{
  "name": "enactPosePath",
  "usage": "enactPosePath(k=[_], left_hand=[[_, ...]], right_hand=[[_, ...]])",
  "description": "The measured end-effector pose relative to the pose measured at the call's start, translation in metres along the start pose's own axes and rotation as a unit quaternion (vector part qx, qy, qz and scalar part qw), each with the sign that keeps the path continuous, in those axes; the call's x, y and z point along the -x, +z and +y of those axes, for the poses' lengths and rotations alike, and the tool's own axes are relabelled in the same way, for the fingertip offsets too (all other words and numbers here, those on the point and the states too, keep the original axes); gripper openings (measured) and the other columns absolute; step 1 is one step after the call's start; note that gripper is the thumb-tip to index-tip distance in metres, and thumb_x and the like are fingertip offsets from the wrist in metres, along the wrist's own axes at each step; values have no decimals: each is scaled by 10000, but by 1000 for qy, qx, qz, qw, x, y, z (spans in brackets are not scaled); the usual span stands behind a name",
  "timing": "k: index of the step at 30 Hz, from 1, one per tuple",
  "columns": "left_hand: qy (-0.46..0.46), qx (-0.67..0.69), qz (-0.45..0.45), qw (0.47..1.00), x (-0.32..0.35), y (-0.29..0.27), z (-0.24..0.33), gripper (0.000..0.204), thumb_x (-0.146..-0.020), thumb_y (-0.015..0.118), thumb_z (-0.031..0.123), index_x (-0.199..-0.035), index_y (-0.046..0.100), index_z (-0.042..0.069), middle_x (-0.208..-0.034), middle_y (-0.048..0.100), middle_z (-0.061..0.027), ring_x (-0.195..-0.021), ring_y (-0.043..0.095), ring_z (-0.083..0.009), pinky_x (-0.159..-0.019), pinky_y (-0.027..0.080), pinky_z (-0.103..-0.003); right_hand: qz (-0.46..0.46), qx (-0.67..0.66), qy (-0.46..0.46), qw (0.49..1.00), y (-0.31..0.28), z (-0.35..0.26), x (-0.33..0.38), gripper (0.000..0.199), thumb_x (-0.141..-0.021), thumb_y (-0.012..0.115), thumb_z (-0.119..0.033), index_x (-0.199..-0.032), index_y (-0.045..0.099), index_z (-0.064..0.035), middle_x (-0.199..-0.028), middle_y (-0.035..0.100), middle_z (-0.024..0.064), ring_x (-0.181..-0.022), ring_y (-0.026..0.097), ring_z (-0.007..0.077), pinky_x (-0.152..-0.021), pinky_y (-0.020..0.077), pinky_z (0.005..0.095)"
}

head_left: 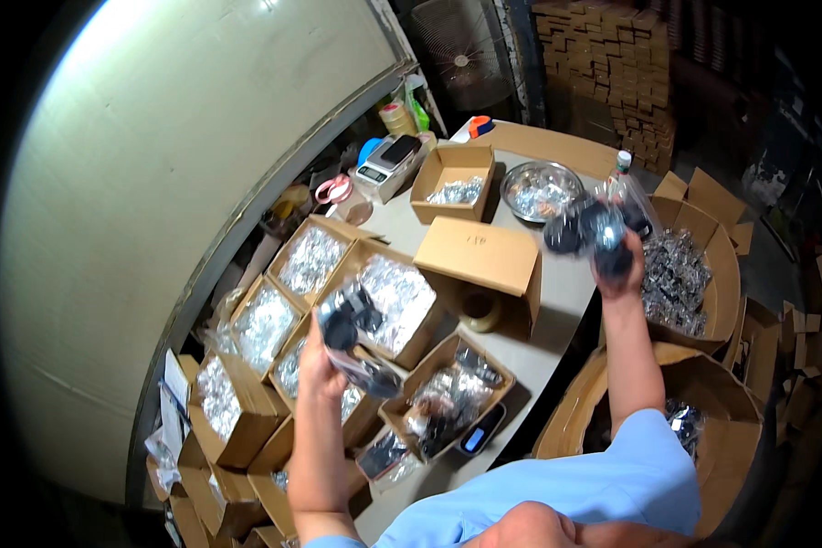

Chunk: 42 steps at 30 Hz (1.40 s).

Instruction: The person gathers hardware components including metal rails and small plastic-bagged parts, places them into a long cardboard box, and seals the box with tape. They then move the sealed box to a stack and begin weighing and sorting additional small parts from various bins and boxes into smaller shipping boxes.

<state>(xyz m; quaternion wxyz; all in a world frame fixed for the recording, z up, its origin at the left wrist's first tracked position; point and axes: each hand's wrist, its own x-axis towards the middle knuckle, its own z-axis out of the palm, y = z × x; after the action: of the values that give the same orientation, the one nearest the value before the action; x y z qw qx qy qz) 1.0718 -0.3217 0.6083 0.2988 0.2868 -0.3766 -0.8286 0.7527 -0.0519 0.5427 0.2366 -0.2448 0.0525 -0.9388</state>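
My left hand (316,367) is closed around a bundle of black and silver parts (345,321), held over the cardboard boxes. A clear plastic bag with dark contents (371,373) hangs at its fingers. Raised at the right, my right hand (625,269) grips black parts with a shiny silver piece (605,225). Motion blurs these parts, and their exact kind cannot be made out. Under the left hand stands an open box of small clear bags (391,297). Nearer to me, another open box (466,384) holds bagged black and silver pieces.
A steel bowl (542,190), a shallow box (454,183) and a weighing scale (388,164) are at the table's far side. A box with a raised flap (479,251) occupies the middle. Large cartons (712,237) stand right of the table. A phone-like device (481,429) lies near the front edge.
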Motion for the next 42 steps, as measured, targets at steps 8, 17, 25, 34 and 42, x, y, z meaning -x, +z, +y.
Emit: enactPosePath(k=[8, 17, 25, 34, 42], left_hand=[[58, -171, -167, 969, -196, 202, 32, 263, -924, 534, 317, -931, 588, 60, -785, 618, -42, -642, 590, -157, -577, 513, -347], [182, -248, -113, 945, -308, 306, -105, 365, -929, 512, 357, -729, 499, 52, -571, 493, -22, -426, 431, -112, -373, 352, -271], [116, -316, -100, 936, -352, 294, -111, 329, -949, 462, 353, -943, 537, 33, -865, 561, -68, -732, 568, -177, -615, 526, -353], [67, -377, -58, 922, -409, 215, -76, 367, -946, 423, 423, -1064, 484, 81, -969, 530, -52, -918, 539, -200, -859, 463, -460], [72, -481, -74, 871, -313, 138, -12, 487, -915, 488, 444, -1233, 433, 79, -1206, 485, -85, -1134, 442, -222, -955, 360, -389]], right_hand=[[191, 62, 62, 978, -150, 19, -167, 265, -777, 618, -87, -1015, 586, 25, -901, 631, 98, -799, 627, 212, -749, 532, 320], [-32, -105, 190, 976, -135, 57, -169, 442, -723, 646, -400, -1106, 613, -183, -1244, 534, 26, -1118, 453, 474, -889, 313, 722], [248, -35, 104, 962, -186, 65, -194, 413, -766, 608, -390, -1105, 581, -155, -1165, 542, 111, -1129, 457, 393, -929, 362, 620], [168, 18, 336, 927, -175, 148, -258, 655, -812, 530, -547, -1246, 438, -65, -1243, 494, 182, -1152, 414, 456, -982, 255, 641], [103, 377, 418, 820, -128, 165, -230, 551, -865, 562, -453, -1288, 449, -117, -1204, 519, 83, -1018, 508, 211, -866, 424, 366]])
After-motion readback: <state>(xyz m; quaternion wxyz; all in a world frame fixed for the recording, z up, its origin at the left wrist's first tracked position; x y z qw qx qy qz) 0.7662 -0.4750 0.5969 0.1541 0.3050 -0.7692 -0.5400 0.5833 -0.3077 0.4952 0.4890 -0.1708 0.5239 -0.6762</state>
